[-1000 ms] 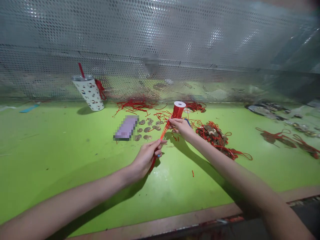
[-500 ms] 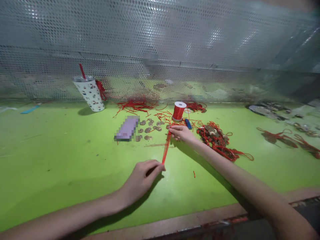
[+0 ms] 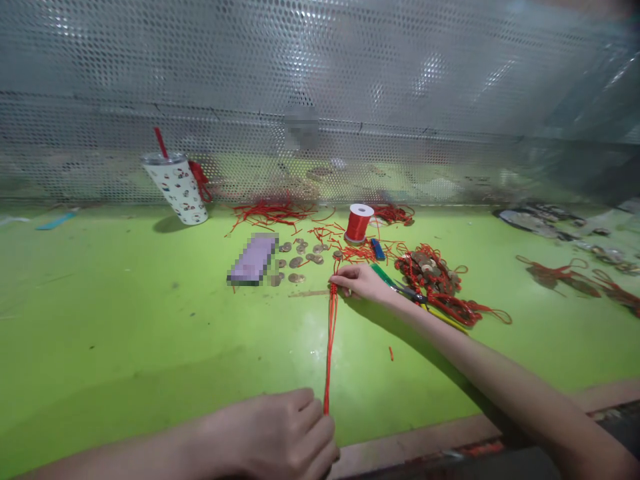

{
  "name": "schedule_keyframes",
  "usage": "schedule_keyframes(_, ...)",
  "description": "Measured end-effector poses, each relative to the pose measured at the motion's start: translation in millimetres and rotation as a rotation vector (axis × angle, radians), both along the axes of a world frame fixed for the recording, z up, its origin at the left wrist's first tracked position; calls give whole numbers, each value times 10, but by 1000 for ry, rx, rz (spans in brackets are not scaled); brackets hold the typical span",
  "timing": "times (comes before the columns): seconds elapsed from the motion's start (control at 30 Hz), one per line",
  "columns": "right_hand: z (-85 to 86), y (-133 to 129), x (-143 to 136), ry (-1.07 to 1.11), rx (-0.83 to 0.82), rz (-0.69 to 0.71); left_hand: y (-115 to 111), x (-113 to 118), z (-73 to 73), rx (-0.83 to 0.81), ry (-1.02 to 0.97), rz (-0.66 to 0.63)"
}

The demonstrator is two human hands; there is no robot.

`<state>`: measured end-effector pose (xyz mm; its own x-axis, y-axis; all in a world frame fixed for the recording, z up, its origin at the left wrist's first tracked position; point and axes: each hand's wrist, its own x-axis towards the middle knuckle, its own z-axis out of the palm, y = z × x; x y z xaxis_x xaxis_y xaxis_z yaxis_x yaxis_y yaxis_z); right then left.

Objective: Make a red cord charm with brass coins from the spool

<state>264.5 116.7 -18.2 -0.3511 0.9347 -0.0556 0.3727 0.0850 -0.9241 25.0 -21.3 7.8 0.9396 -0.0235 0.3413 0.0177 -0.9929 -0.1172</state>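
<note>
A red cord (image 3: 330, 347) runs in several strands between my two hands, stretched toward the table's front edge. My left hand (image 3: 295, 433) is closed around its near end, low in the view. My right hand (image 3: 357, 281) pinches the knotted upper part of the cord with thumb and fingers. Just beyond those fingertips, a brass-coloured coin (image 3: 338, 255) lies at the cord's far end. Next to my right hand are scissors or pliers with green and yellow handles (image 3: 445, 319), partly hidden by the forearm.
Several loose coins (image 3: 297, 263) lie beside a blurred purple phone-like object (image 3: 254, 259). A red thread spool (image 3: 358, 225), a blue lighter (image 3: 377, 249) and a pile of corded coins (image 3: 430, 270) are near my right hand. A tumbler (image 3: 177, 187) stands before the perforated metal screen (image 3: 240, 100).
My left hand has drawn toward me, so a longer stretch of cord shows. My right hand has shifted slightly nearer, uncovering the coin and the green-and-yellow-handled tool.
</note>
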Motion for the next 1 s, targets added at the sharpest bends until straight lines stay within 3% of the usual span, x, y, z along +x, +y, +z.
schedule_keyframes(0.27, 19, -8, 43, 20, -18, 79, -27, 75, -197, -197, 109, -76)
schedule_keyframes(0.33, 4, -21, 55, 15, -17, 87, 61, 96, -209, -318, 61, -102)
schedule_keyframes(0.4, -17, -35, 59, 13, -10, 84, 223, 125, -173, -542, -16, -63)
schedule_keyframes(0.47, -33, -50, 52, 32, -4, 77, 435, 165, -114, -778, -133, 143)
schedule_keyframes(0.57, -37, -69, 31, 80, 10, 62, 747, 252, -61, -1038, -399, 669)
schedule_keyframes(0.63, -23, -82, 16, 94, 36, 48, 892, 319, -72, -1207, -503, 805)
schedule_keyframes(0.7, 0, -100, -1, 102, 74, 32, 979, 381, -103, -1444, -523, 776)
schedule_keyframes(0.83, 53, -157, -55, 197, 39, 30, 1063, 439, -158, -1889, -461, 544)
schedule_keyframes(0.93, 80, -202, -111, 263, -25, 9, 1120, 410, -199, -1988, -445, 384)
schedule_keyframes(1.0, 86, -221, -143, 315, -48, -27, 1150, 376, -231, -1998, -432, 353)
